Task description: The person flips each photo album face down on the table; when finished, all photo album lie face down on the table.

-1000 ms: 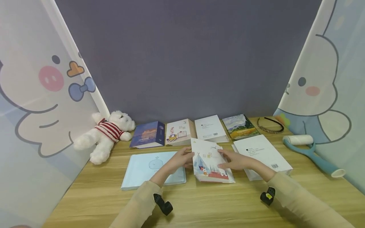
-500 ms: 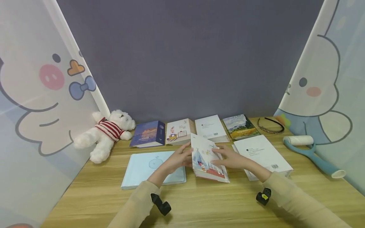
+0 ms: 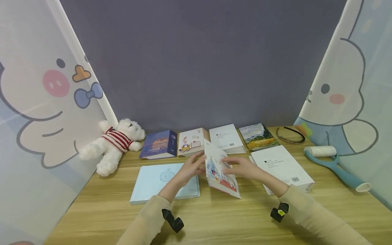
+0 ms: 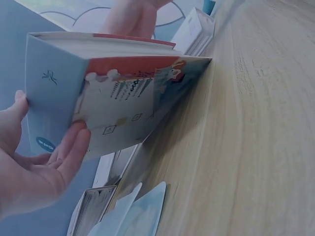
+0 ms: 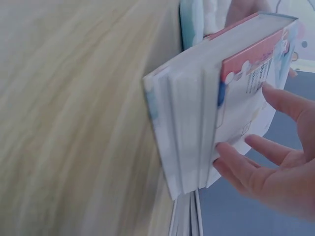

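A thick photo album (image 3: 218, 170) with a tent drawing and red band on its white cover stands tilted over the table's middle. My left hand (image 3: 191, 169) grips it at the spine. In the left wrist view, the thumb lies at the pale blue spine's edge and the curled fingers (image 4: 74, 147) reach the cover. On the opposite cover rest the spread, slightly bent fingertips of my right hand (image 3: 242, 167). The right wrist view shows the pages (image 5: 189, 118) parted in thick sections at the fore-edge, whose lower corner appears to touch the wood.
A light blue album (image 3: 153, 183) lies left, a white one (image 3: 281, 166) right. Behind are a blue album (image 3: 157, 144), room-print album (image 3: 191, 141), white album (image 3: 226, 137) and landscape album (image 3: 258, 136). Around them are a teddy bear (image 3: 117, 143), headband (image 3: 289, 140) and lint roller (image 3: 337, 165).
The album has swung from leaning back to more upright on edge, its right side moving left. My right hand has followed it leftward; the left hand stays at the spine.
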Motion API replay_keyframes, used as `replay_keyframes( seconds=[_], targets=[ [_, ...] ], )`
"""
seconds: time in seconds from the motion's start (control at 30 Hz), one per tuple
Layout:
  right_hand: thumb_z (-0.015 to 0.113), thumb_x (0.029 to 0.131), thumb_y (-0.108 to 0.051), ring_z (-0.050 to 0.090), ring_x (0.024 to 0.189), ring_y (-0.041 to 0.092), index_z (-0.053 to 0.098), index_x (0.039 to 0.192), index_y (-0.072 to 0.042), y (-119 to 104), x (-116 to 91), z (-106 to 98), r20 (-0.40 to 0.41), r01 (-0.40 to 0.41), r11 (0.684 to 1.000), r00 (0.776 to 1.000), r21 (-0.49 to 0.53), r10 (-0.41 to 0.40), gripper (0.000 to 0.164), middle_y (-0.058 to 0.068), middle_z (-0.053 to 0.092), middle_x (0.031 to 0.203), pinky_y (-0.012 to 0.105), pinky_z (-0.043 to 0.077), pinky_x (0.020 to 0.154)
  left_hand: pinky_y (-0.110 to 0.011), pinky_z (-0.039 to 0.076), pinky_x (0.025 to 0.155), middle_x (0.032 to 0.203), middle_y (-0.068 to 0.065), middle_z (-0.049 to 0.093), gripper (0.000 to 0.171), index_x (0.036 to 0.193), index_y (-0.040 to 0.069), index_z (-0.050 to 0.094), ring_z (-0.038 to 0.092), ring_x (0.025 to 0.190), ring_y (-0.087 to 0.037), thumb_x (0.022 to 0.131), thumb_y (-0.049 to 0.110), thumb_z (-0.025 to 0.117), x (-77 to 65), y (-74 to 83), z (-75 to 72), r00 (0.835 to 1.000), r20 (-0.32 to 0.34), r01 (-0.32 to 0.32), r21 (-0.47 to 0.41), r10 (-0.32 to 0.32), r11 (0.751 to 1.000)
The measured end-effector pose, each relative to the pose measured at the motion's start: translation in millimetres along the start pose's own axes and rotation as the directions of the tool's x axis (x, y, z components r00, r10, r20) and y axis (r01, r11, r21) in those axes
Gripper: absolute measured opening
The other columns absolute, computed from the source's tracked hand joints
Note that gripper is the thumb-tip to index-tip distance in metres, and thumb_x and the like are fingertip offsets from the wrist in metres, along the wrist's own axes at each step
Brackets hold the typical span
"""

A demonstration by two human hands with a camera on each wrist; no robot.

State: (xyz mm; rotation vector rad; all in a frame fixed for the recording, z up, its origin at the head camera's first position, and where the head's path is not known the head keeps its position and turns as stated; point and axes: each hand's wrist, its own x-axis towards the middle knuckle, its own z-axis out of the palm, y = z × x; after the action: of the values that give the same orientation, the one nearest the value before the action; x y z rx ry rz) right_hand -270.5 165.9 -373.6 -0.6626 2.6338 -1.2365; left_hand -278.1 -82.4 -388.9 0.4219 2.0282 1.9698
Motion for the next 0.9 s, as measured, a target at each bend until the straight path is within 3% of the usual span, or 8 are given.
replay_keyframes(
  seconds=[0.13, 0.27, 0.5, 0.67, 0.9],
  targets=[
    [0.068, 0.085, -0.038, 0.043, 0.128, 0.040, 0.047, 0.138, -0.007, -7, -1, -1, 0.027, 0.024, 0.998, 0.999, 0.050, -0.025, 0.065, 0.017, 0.045, 0.142, 0.047, 0.047, 0.096, -0.044, 0.049, 0.095, 0.135, -0.025, 0.047, 0.063, 0.145, -0.002, 0.029, 0.066, 0.093, -0.017, 0.099, 0.037, 0.045, 0.5, 1.2, 1.3, 1.000, 0.009, -0.021, 0.001, 0.020, 1.000],
    [0.064, 0.088, -0.039, 0.040, 0.132, 0.038, 0.044, 0.140, -0.008, -12, -2, -2, 0.056, 0.032, 0.996, 0.998, 0.083, -0.036, 0.064, 0.014, 0.042, 0.145, 0.050, 0.041, 0.103, -0.047, 0.044, 0.100, 0.137, -0.021, 0.048, 0.056, 0.145, 0.002, 0.033, 0.063, 0.104, -0.021, 0.100, 0.033, 0.046, 0.1, 4.4, 1.3, 0.997, 0.049, -0.053, 0.007, 0.053, 0.999],
    [0.058, 0.092, -0.040, 0.034, 0.136, 0.034, 0.037, 0.144, -0.005, -24, -3, -5, 0.105, 0.012, 0.992, 0.994, 0.125, -0.026, 0.066, 0.015, 0.034, 0.149, 0.048, 0.038, 0.106, -0.047, 0.041, 0.103, 0.142, -0.018, 0.038, 0.055, 0.147, 0.006, 0.028, 0.049, 0.123, -0.031, 0.100, 0.026, 0.046, 0.5, 4.2, 1.5, 0.988, 0.129, -0.086, -0.018, 0.088, 0.996],
    [0.051, 0.096, -0.039, 0.033, 0.135, 0.039, 0.024, 0.148, -0.003, -35, -3, -5, 0.143, 0.000, 0.969, 0.989, 0.247, -0.037, 0.068, 0.022, 0.028, 0.150, 0.047, 0.043, 0.101, -0.043, 0.043, 0.103, 0.150, -0.013, 0.028, 0.059, 0.150, 0.016, 0.023, 0.042, 0.130, -0.032, 0.099, 0.029, 0.049, 0.8, 4.6, 6.0, 0.982, 0.151, -0.108, -0.019, 0.110, 0.994],
    [0.039, 0.099, -0.045, 0.025, 0.139, 0.040, 0.010, 0.151, -0.009, -42, -5, -7, 0.191, -0.075, 0.923, 0.982, 0.376, 0.002, 0.070, 0.017, 0.011, 0.156, 0.054, 0.041, 0.101, -0.051, 0.037, 0.106, 0.154, -0.008, 0.021, 0.057, 0.150, 0.031, 0.021, 0.037, 0.134, -0.031, 0.099, 0.028, 0.047, 3.2, 5.7, 13.1, 0.975, 0.177, -0.131, -0.043, 0.137, 0.990]
  ],
)
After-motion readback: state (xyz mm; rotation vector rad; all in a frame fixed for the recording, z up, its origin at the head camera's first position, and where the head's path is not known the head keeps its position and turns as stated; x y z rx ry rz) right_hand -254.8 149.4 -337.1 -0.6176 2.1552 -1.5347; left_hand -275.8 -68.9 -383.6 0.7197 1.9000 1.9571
